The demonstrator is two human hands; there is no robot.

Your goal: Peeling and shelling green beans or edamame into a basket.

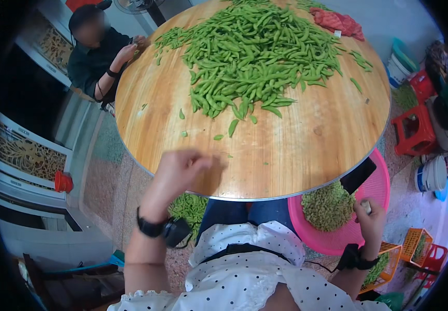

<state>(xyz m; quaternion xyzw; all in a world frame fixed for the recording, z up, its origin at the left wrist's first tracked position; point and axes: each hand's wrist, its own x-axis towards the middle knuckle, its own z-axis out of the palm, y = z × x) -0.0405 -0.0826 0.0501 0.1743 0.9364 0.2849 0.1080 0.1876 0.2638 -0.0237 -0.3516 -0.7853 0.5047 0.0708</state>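
Observation:
A large heap of green soybean pods (255, 50) lies on a round wooden table (286, 155). My left hand (185, 167) is over the table's near left edge, blurred, and whether it holds anything cannot be made out. At the lower right, my right hand (371, 217) is closed on a small pale object (366, 207) that I cannot name. That hand is over a pink plastic basin (379, 182), beside a pile of shelled beans (327, 208). A few loose pods, one of them a green pod (233, 127), lie between the heap and my left hand.
A person (95, 50) sits at the table's left, hands at its rim. A red cloth (336, 22) lies at the far right. A dark flat object (359, 175) rests by the basin. Red stool (414, 130), white bucket (431, 173) and orange crate (393, 264) stand right; pods (189, 208) lie below the table.

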